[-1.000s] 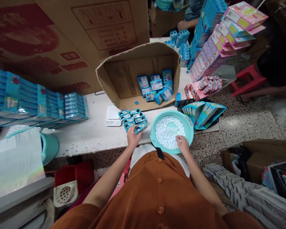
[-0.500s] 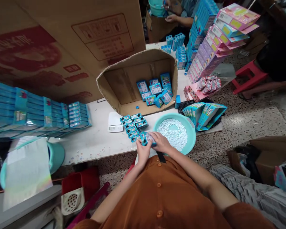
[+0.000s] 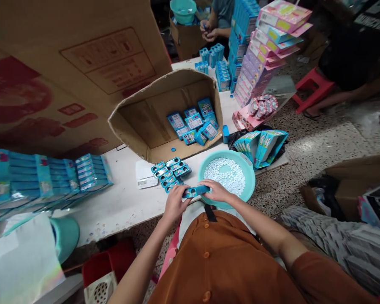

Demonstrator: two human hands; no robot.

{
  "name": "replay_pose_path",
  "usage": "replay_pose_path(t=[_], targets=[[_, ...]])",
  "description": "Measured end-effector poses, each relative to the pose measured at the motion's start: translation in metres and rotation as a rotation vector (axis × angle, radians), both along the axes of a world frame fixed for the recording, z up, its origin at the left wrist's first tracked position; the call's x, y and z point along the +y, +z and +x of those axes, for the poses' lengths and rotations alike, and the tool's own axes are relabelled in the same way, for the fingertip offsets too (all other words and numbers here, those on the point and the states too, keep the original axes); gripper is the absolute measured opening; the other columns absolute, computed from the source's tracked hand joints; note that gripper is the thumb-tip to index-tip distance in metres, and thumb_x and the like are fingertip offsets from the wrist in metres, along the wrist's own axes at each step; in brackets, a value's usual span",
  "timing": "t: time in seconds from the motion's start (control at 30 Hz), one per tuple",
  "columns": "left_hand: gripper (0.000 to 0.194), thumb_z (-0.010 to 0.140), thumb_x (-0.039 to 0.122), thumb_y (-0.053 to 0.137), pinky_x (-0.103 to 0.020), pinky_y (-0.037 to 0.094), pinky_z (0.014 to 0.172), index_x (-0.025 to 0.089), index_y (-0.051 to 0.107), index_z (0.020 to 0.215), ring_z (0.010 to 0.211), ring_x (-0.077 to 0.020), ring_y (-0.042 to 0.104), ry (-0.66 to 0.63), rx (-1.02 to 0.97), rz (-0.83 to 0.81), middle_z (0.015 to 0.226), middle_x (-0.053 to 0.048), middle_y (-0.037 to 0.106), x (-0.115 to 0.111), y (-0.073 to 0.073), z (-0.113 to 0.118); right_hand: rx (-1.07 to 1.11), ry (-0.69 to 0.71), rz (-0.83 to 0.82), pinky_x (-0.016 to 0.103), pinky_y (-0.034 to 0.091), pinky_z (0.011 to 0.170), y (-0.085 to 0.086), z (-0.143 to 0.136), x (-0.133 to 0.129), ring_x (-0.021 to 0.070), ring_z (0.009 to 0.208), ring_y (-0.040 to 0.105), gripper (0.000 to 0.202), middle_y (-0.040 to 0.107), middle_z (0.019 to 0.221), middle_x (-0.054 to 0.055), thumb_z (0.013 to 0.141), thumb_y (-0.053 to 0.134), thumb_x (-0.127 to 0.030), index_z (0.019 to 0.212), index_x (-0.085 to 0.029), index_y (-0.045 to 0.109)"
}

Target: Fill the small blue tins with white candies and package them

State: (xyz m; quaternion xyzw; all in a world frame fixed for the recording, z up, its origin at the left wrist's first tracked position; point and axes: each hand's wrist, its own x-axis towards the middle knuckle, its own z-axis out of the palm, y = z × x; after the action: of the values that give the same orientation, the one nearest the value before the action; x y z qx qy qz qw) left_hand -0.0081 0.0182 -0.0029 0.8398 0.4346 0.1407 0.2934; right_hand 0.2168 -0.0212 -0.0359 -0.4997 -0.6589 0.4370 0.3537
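Observation:
A small blue candy box [image 3: 194,191] lies level between my hands over the table's front edge, its narrow side with a round dark hole facing up. My left hand [image 3: 176,203] is closed on its left end, and the fingers of my right hand [image 3: 214,191] grip its right end. Just beyond my left hand, similar blue boxes [image 3: 171,172] stand in rows with round holes on top. By my right hand is a turquoise basin [image 3: 251,185] holding many small white candies [image 3: 226,174].
An open cardboard carton [image 3: 136,126] lies on its side with blue boxes inside. A white scale [image 3: 145,174] sits left of the rows. Display boxes [image 3: 267,147] and a tall pastel stack [image 3: 256,67] stand at right. Across the table another person's hands [image 3: 210,31] are visible.
The candy box has turned from its printed face to its narrow holed side. My hands have moved apart to its two ends. The view has shifted, with the surroundings displaced leftward.

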Motion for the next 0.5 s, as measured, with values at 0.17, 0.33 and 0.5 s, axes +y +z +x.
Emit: replay_pose_path(t=[0.17, 0.33, 0.5], targets=[[0.032, 0.076, 0.039, 0.062, -0.041, 0.044, 0.079, 0.021, 0.058, 0.102, 0.089, -0.0295, 0.059, 0.242, 0.087, 0.131, 0.095, -0.01, 0.065, 0.013, -0.025, 0.0, -0.207, -0.756, 0.153, 0.038, 0.044, 0.094, 0.016, 0.088, -0.003, 0.021, 0.104, 0.056, 0.031, 0.062, 0.111, 0.01, 0.083, 0.056, -0.034, 0.111, -0.02, 0.059], [0.035, 0.075, 0.039, 0.062, -0.042, 0.043, 0.081, 0.018, 0.058, 0.102, 0.09, -0.031, 0.06, 0.308, 0.165, 0.171, 0.093, -0.012, 0.066, 0.031, -0.044, 0.003, -0.359, -1.385, 0.14, 0.032, 0.048, 0.077, 0.019, 0.2, 0.002, 0.0158, 0.078, 0.056, 0.043, 0.06, 0.094, 0.008, 0.077, 0.059, -0.048, 0.106, -0.016, 0.053], [0.034, 0.075, 0.036, 0.06, -0.046, 0.037, 0.088, 0.017, 0.058, 0.104, 0.093, -0.032, 0.058, 0.287, 0.274, 0.189, 0.095, -0.012, 0.066, 0.042, -0.056, 0.006, -0.455, -1.268, 0.056, 0.033, 0.046, 0.072, 0.009, 0.249, 0.026, 0.0166, 0.069, 0.055, 0.041, 0.062, 0.082, 0.007, 0.07, 0.064, -0.05, 0.09, -0.014, 0.059]])
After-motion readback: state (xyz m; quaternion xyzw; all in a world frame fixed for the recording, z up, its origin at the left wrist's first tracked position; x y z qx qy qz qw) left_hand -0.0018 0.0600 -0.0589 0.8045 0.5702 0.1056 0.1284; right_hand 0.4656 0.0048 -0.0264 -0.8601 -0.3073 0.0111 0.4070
